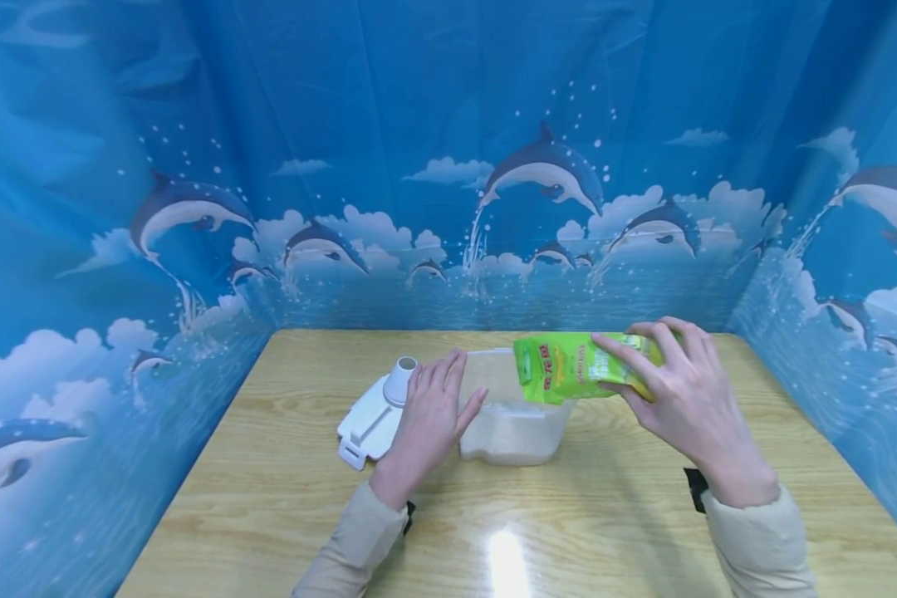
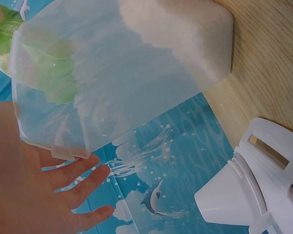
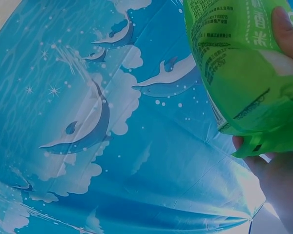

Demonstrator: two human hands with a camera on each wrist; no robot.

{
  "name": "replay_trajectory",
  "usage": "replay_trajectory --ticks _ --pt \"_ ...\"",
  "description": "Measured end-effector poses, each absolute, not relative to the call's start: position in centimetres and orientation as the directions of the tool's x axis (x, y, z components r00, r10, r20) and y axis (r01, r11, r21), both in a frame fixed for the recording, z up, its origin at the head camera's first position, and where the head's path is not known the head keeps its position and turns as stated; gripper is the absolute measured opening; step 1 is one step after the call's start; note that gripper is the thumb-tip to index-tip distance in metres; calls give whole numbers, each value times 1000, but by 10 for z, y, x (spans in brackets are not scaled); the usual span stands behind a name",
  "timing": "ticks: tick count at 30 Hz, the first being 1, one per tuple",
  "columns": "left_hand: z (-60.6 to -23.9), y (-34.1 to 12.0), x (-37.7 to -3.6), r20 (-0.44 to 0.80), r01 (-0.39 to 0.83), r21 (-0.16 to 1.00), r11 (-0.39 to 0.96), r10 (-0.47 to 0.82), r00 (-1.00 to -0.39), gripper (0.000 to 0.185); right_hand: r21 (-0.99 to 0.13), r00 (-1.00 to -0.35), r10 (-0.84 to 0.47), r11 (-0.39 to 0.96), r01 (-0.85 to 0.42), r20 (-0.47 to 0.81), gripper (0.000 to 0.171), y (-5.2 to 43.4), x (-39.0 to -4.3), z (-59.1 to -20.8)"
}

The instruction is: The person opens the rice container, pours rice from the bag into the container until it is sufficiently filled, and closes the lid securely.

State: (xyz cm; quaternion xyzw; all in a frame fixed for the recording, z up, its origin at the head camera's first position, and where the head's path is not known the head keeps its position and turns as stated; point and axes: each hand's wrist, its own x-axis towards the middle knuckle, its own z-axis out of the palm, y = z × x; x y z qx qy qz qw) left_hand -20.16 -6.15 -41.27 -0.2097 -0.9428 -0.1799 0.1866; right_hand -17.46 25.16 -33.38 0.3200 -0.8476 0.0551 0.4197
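Note:
My right hand [image 1: 683, 403] grips a green printed bag of rice [image 1: 561, 365] by its right end, thumb on one face and fingers on the other. The bag lies on its side in the air, its left end over the mouth of a translucent plastic container [image 1: 512, 436]. White grains of rice [image 2: 190, 34] lie inside at the bottom, seen through the wall. At the container's left side is my left hand [image 1: 429, 411], fingers straight and spread, right by the rim in the left wrist view. In the right wrist view, the bag's green end hangs close to the hand.
A white lid [image 1: 370, 423] with a tapered spout [image 1: 399, 382] lies on the wooden table [image 1: 284, 498], left of the container and close to my left hand. A blue dolphin-print curtain [image 1: 389, 166] encloses the table's back and sides.

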Motion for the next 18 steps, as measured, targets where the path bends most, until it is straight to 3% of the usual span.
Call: replay_trajectory --ticks 10,18 --pt "-413 -61 -202 419 458 255 852 329 -846 67 188 -422 -514 772 -607 747 59 250 -178 -331" --pt "-412 -61 -201 415 456 239 858 334 -846 66 205 -441 -546 763 -613 712 60 251 -178 -326"
